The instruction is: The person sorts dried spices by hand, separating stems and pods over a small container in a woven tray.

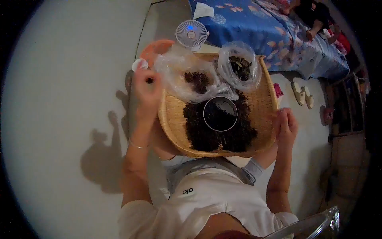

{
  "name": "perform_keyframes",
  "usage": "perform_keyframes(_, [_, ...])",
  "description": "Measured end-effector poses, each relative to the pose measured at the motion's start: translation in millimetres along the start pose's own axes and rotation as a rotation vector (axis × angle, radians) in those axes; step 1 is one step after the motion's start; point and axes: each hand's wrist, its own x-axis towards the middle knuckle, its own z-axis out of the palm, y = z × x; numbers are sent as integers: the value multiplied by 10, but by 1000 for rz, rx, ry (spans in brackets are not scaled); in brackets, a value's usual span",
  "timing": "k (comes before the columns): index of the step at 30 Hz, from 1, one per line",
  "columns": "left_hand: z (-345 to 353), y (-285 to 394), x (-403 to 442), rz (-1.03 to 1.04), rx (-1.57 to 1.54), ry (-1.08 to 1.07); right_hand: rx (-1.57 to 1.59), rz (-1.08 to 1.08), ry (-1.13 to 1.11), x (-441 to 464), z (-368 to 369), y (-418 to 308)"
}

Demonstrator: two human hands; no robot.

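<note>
A woven tray [260, 95] rests over my lap. Dark loose material [199, 133] is spread on it, with a round metal-rimmed container [220, 114] standing in the middle. At the tray's far side are two clear plastic bags, one with reddish-brown bits [197, 81] and one with greenish-brown leaves [240, 67]. My left hand [148, 85], blurred, is raised by the left rim, fingers curled around a small dark spot I cannot make out. My right hand [287, 120] is closed at the tray's right rim, its fingers pressed against the edge.
A white fan [191, 34] stands beyond the tray, beside an orange basin [157, 49] and a white round item [139, 65]. A blue-covered bed [254, 28] lies behind, with a person [314, 18] on it. Slippers [303, 95] are on the floor at right.
</note>
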Motion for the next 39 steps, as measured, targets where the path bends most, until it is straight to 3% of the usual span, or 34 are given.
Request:
perform_keyframes(1, [-110,-193,-79,-167,58,59,-108,105,-44,42,28,20])
perform_keyframes(2, [-149,-573,-232,-166,52,62,-220,204,-101,87,58,42])
perform_keyframes(4, [-116,-1416,-639,-649,-160,78,-76,-125,-242,189,510,-122])
perform_keyframes(5, [-116,-1695,-762,-649,-166,82,-403,-456,-282,261,662,-200])
perform_keyframes(6, [-119,-1930,-855,-693,-37,-60,-731,-787,-312,340,824,-274])
perform_keyframes(7, [-88,-2130,-895,-730,90,-199,-653,-810,-391,437,1034,-366])
perform_keyframes(11, [80,-2678,-853,-781,5,-280,-417,-808,-659,839,2095,-737])
perform_keyframes(14, [271,-2908,-804,-833,-386,-355,-304,-880,-670,1255,3111,-842])
perform_keyframes(15, [298,-2946,-776,-848,-511,-375,-346,-935,-581,1461,3504,-799])
perform_keyframes(16, [306,-2963,-772,-866,-636,-395,-386,-985,-493,1638,3837,-733])
perform_keyframes(18, [241,-2770,-695,-811,-545,-420,-477,-915,-473,1828,4268,-654])
perform_keyframes(22, [288,-2439,-560,-670,-481,-355,-847,-739,-344,1749,4539,-715])
perform_keyframes(24, [276,-2528,-586,-647,-464,-335,-859,-768,-368,1890,4810,-498])
perform_keyframes(27, [301,-2656,-680,-772,-429,-396,-834,-786,-421,1979,4908,-390])
perform_keyframes(29, [251,-2520,-654,-565,-233,-177,-800,-777,-454,1971,4847,-436])
perform_keyframes(33, [90,-2349,-474,-754,-307,-148,-643,-917,-537,1946,4613,-777])
perform_keyframes(36, [-116,-2110,-255,-647,-419,-231,-612,-950,-632,1791,4257,-1221])
perform_keyframes(38, [-334,-1536,25,-466,-100,-294,-574,-950,-672,1663,3936,-1477])
perform_keyframes(39, [-367,-1402,75,-465,-100,-296,-549,-957,-701,1606,3776,-1578])
